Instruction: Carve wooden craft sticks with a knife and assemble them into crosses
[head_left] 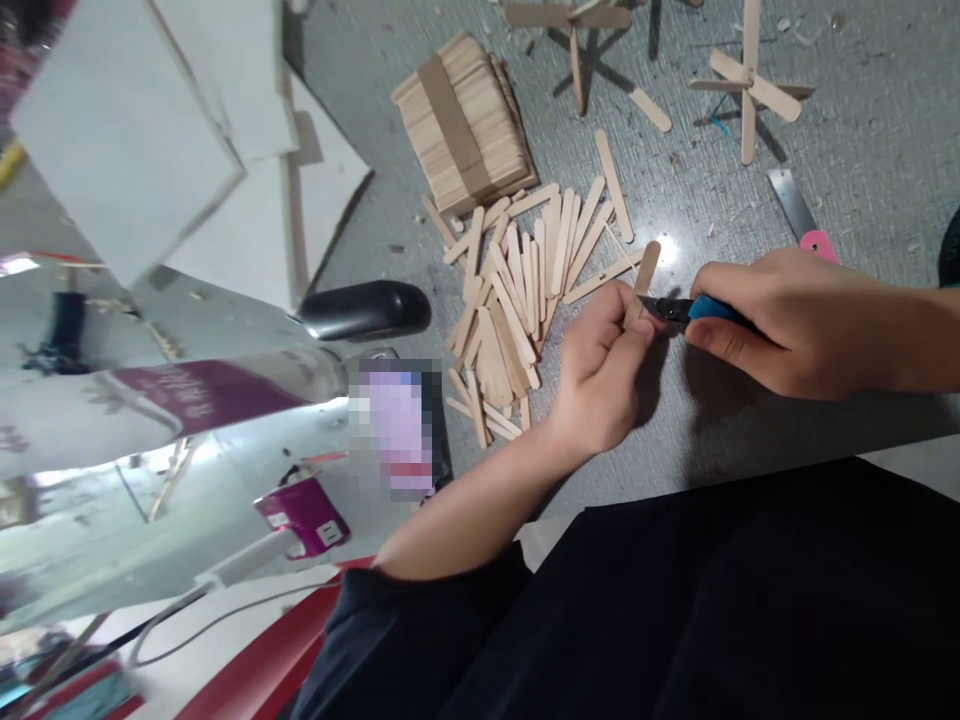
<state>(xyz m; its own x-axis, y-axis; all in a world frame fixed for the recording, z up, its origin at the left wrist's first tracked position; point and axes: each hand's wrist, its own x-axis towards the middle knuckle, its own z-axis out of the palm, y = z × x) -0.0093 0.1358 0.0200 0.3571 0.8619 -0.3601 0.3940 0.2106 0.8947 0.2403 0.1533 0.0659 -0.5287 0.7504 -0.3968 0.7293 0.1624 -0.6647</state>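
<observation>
The table's (pixel 652 450) near edge meets the dark shirt (pixel 675 600), a narrow grey strip before the hands. The left hand (pixel 600 365) pinches a stick (pixel 649 268); the right hand (pixel 787 320) grips a blue-handled tool (pixel 716 311), its tip at the stick. Loose sticks (pixel 502 350) crowd leftward; beyond, a banded bundle (pixel 465 120) leaves moving room rightward, towards a stick cross (pixel 748 85).

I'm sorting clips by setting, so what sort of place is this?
Probably a craft workspace: loose wooden sticks and a crossed-stick assembly lie on the grey table, and the right hand grips a blue-handled tool.
</observation>
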